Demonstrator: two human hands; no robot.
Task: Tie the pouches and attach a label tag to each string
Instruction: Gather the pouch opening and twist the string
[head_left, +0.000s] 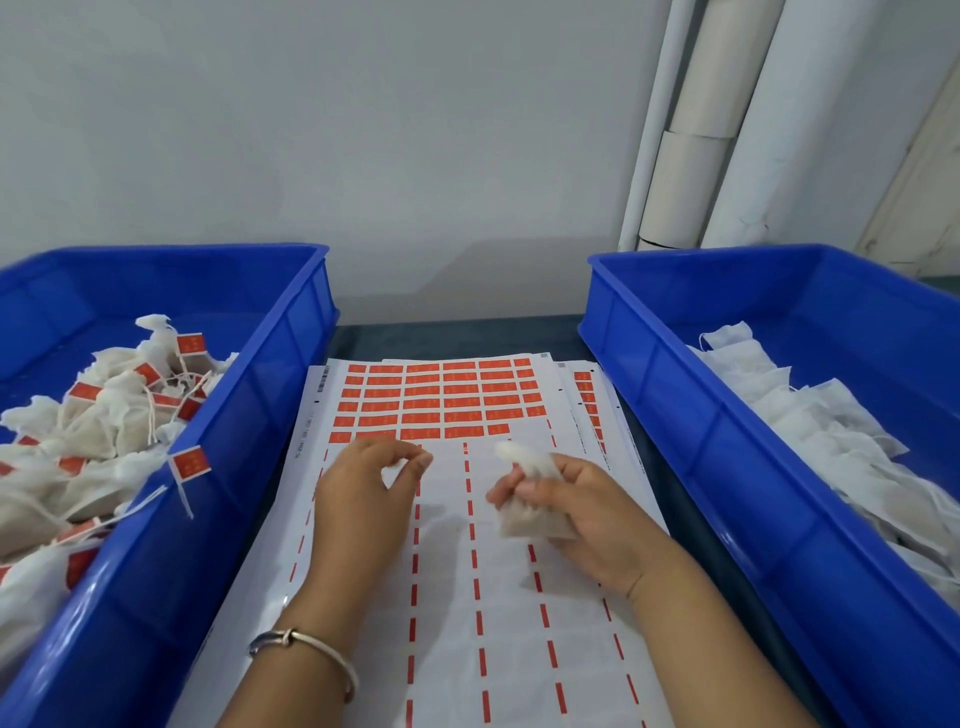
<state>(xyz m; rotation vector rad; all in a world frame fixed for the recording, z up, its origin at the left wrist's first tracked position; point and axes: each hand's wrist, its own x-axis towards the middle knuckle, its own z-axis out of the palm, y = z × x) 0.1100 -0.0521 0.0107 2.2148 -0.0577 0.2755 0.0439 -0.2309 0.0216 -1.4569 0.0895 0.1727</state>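
Gripped in the right hand (587, 512) is a small white mesh pouch with brownish filling (530, 512), held above the middle of the label sheet. Its long axis runs roughly away from the person, tilted a little leftward; the gathered white neck points toward the far edge of the desk, and the filled bottom points back toward the person. The fingers are closed around the pouch's waist.

The left hand (363, 491) is held just beside it, to the left, apart from the pouch. Thumb and forefinger are pinched together at the tips; whether a string is caught between them cannot be told. A silver bangle (306, 652) is worn on the left wrist.

Below both hands a white backing sheet of orange-red rectangular label stickers (441, 400) is laid along the dark desk (457, 332); full rows remain at its far end, and only orange dashes are left on the near part.

At the left edge of the desk a blue plastic crate (249, 415) is filled with tied, tagged pouches. At the right edge a second blue plastic crate (701, 415) is loaded with flat white pouches.
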